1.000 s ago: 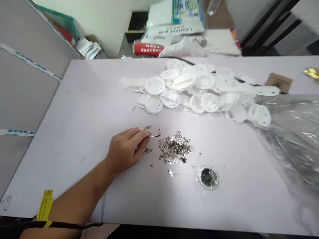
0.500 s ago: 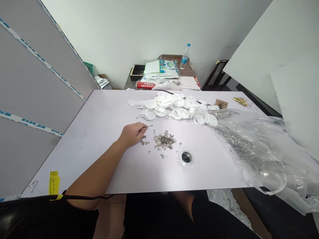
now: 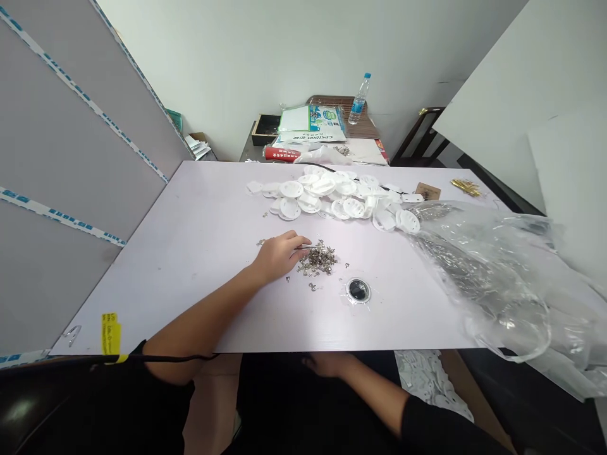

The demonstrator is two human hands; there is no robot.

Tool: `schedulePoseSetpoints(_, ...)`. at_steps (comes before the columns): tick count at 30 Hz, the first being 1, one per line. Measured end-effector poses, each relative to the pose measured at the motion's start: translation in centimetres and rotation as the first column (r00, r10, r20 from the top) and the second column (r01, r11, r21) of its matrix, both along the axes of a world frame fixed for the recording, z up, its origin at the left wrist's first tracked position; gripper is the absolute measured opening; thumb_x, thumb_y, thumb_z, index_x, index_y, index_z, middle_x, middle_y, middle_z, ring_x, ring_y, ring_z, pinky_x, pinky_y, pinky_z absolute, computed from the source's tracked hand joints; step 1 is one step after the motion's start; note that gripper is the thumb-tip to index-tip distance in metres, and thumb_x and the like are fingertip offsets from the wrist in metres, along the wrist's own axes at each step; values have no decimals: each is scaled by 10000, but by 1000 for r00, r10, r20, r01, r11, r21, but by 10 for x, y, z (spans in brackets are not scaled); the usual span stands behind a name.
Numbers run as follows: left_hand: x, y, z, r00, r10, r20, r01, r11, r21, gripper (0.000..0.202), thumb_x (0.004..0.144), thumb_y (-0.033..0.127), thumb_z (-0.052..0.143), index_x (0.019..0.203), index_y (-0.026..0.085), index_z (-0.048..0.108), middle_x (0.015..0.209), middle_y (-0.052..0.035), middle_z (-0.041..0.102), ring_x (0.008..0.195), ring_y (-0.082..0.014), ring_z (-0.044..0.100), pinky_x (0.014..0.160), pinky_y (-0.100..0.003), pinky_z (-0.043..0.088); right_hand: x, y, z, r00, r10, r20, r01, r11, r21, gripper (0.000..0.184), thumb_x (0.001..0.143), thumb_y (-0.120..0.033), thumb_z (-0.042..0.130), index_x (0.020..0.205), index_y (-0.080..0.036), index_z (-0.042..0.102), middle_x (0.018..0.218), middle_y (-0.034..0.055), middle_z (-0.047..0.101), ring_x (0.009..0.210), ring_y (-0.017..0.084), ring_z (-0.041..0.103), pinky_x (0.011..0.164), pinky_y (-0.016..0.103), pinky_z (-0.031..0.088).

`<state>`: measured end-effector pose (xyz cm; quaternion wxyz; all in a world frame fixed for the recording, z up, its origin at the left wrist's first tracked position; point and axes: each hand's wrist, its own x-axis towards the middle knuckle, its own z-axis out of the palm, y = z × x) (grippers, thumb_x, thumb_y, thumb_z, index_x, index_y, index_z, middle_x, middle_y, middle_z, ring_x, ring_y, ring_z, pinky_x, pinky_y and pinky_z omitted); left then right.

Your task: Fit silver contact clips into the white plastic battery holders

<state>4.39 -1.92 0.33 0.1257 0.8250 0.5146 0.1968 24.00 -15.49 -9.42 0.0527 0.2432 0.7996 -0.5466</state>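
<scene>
My left hand [image 3: 279,255] is pinched on a slim metal tool, apparently tweezers [image 3: 307,248], whose tip reaches the upper left edge of a heap of small silvery metal pieces [image 3: 320,260]. Several loose pieces lie around the heap, some partly covered by the hand. To the right of the heap a round dark disc with a clear rim [image 3: 358,290] is set on clear film on the table. My right hand [image 3: 329,364] rests low in my lap below the table edge, partly in shadow; its fingers cannot be made out clearly.
White round tags [image 3: 322,189] are piled across the back of the white table [image 3: 156,253]. A large clear plastic bag [image 3: 478,284] covers the right side. Gold-coloured strips [image 3: 466,187] and a brown card [image 3: 427,191] lie behind it. A black cable [image 3: 165,358] crosses at lower left.
My left hand has moved right with the tweezers, from beside the small left group of pieces to the main heap. My right hand has come into view in my lap.
</scene>
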Motion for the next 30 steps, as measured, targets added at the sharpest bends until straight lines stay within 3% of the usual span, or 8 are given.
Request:
schedulePoseSetpoints(3, 13, 3, 2, 995, 78, -61, -83, 994, -74, 219, 958, 322, 568, 1120, 296, 713, 1027, 0, 709, 847, -162, 652, 698, -287, 454, 16, -16, 22, 985, 104, -140, -112, 992, -49, 447, 959, -353, 574, 1369, -176, 586, 1296, 143, 649, 1165, 260, 644, 1007, 393, 521)
schedulePoseSetpoints(6, 21, 7, 7, 989, 101, -105, -113, 988, -109, 224, 957, 285, 554, 1103, 297, 723, 1047, 3, 714, 887, -180, 659, 704, -299, 451, 33, -9, 74, 822, 213, -528, -242, 970, 14, 422, 937, -353, 614, 1303, -145, 643, 1200, 115, 706, 1101, 195, 673, 975, 271, 522)
schedulePoseSetpoints(10, 26, 11, 12, 990, 58, -128, -73, 991, -114, 205, 936, 242, 557, 998, 286, 747, 1035, 7, 718, 872, -184, 660, 687, -296, 438, 47, 48, 135, 749, 47, -661, 87, 982, 169, 245, 948, -265, 602, 1141, -149, 698, 1043, 100, 739, 963, 169, 685, 889, 296, 545)
schedulePoseSetpoints(12, 28, 12, 12, 991, 37, -130, -52, 992, -116, 202, 921, 218, 556, 940, 275, 749, 1001, 1, 719, 862, -190, 658, 669, -296, 429, 52, 90, 145, 706, -143, -694, 394, 893, 217, 179, 961, -257, 578, 1068, -194, 707, 958, 62, 733, 872, 161, 678, 807, 306, 548)
schedulePoseSetpoints(16, 26, 14, 12, 994, 52, -100, -64, 992, -113, 218, 926, 218, 518, 933, 257, 732, 975, -22, 715, 816, -194, 648, 645, -299, 434, 64, 167, 128, 383, -447, -808, 887, 422, 186, 167, 961, -299, 549, 1002, -220, 690, 871, 38, 705, 814, 178, 663, 773, 337, 543)
schedulePoseSetpoints(20, 17, 21, 19, 994, 97, -41, -102, 983, -152, 196, 932, 269, 510, 944, 240, 704, 954, -34, 717, 771, -183, 650, 594, -276, 453, 83, 211, 94, 235, -493, -838, 956, -39, 291, 221, 939, -284, 471, 1002, -201, 667, 981, 95, 681, 915, 229, 643, 799, 386, 537)
schedulePoseSetpoints(23, 11, 24, 25, 996, 84, -11, -84, 965, -249, 188, 916, 321, 546, 967, 244, 710, 849, -16, 712, 574, -136, 596, 491, -252, 433, 93, 220, 70, 340, -511, -789, 862, -167, 479, 245, 894, -268, 511, 1050, -192, 685, 1105, 130, 650, 1096, 285, 590, 959, 465, 482)
schedulePoseSetpoints(30, 14, 8, 13, 993, 117, 30, -110, 977, -182, 207, 924, 296, 537, 1001, 253, 724, 1052, -37, 703, 871, -186, 646, 702, -290, 501, 93, 223, 41, 472, -634, -613, 734, -103, 672, 395, 835, -338, 620, 1205, -211, 669, 1420, 139, 491, 1268, 365, 449, 1020, 564, 387)
